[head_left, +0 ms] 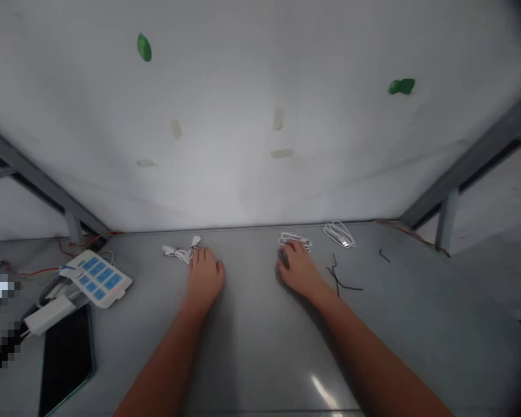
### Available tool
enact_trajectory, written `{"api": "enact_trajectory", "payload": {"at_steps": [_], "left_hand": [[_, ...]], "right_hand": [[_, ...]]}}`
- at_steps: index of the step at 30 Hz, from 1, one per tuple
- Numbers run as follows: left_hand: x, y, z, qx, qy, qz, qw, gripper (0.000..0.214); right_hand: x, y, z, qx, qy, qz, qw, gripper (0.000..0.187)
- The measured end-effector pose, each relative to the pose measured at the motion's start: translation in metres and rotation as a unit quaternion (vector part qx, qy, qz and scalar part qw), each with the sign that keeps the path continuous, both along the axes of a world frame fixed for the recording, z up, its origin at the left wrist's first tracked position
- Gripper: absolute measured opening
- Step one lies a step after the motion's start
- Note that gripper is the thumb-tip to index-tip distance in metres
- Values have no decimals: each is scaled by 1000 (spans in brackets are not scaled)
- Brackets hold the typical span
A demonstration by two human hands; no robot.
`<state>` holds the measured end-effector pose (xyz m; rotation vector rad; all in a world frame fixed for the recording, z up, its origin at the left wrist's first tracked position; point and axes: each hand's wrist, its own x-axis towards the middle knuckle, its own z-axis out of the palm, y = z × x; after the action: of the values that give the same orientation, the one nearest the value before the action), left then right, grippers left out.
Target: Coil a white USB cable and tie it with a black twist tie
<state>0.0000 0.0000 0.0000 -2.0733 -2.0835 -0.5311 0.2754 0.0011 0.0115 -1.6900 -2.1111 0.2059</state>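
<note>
My left hand (205,277) rests palm down on the grey table, thumb apart from the fingers. Its fingertips reach the right end of a bundled white cable (180,253) fastened with dark ties. My right hand (300,269) is also palm down, its fingertips at the near edge of a coiled white cable (293,236). A dark gap shows between that thumb and the fingers, and the hand covers part of the coil. Right of it lies another looped white cable (339,234) with a USB plug. Loose black twist ties (336,278) lie near my right forearm.
A white power strip (99,278) with blue sockets, a white adapter (50,314) and a dark tablet (67,359) occupy the left side. A short black tie (384,255) lies at the right. The white wall (243,191) closes off the back; metal frame bars (477,156) flank the table.
</note>
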Motion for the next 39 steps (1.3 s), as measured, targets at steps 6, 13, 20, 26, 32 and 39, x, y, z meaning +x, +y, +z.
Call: {"api": "enact_trajectory", "payload": {"at_steps": [6, 13, 20, 26, 32, 39], "left_hand": [[4, 0, 8, 37, -25, 3, 999, 26], [31, -14, 12, -37, -159, -73, 984, 24], [27, -21, 11, -101, -176, -126, 971, 7], [40, -23, 12, -117, -217, -148, 958, 10], [45, -23, 17, -181, -335, -140, 914, 18], [47, -23, 11, -168, -412, -139, 884, 18]], "right_hand": [[-25, -31, 16, -15, 176, 201, 963, 31], [-16, -13, 5, -9, 127, 57, 990, 21], [-31, -18, 4, -48, 89, 77, 992, 24], [-34, -17, 2, -64, 138, 101, 983, 24], [-31, -11, -8, -67, 232, 89, 966, 26], [-35, -17, -3, -125, 322, 125, 930, 42]]}}
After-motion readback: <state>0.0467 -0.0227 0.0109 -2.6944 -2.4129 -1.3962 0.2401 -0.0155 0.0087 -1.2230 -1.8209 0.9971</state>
